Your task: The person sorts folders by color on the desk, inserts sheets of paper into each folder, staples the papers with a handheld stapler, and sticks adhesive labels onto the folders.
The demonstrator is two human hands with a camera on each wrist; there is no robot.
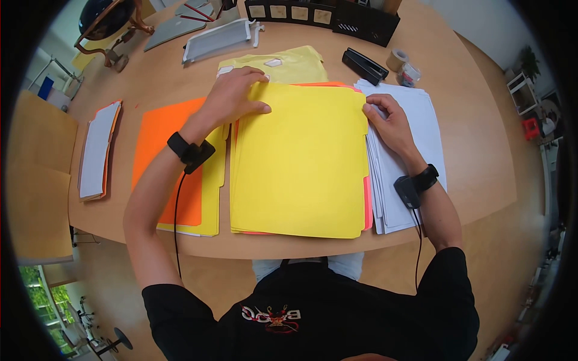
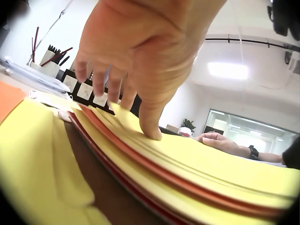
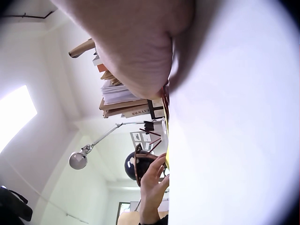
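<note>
A stack of file folders lies before me, with a yellow folder (image 1: 301,156) on top. At its far left corner my left hand (image 1: 235,96) has its thumb over the top folder and its fingers beyond the edge. The left wrist view shows the folder's corner (image 2: 123,116) raised between that thumb and the fingers. My right hand (image 1: 391,123) is at the stack's upper right edge, thumb and bent fingers close against it. I cannot tell whether it pinches the edge. Orange and yellow folder layers (image 2: 183,183) show beneath the top one.
An orange folder (image 1: 162,144) tops a pile on the left; white papers (image 1: 415,120) lie on the right. Behind are a yellow pouch (image 1: 301,60), a black stapler (image 1: 364,66), a tape roll (image 1: 396,60) and a mesh tray (image 1: 220,41). More papers (image 1: 99,150) lie far left.
</note>
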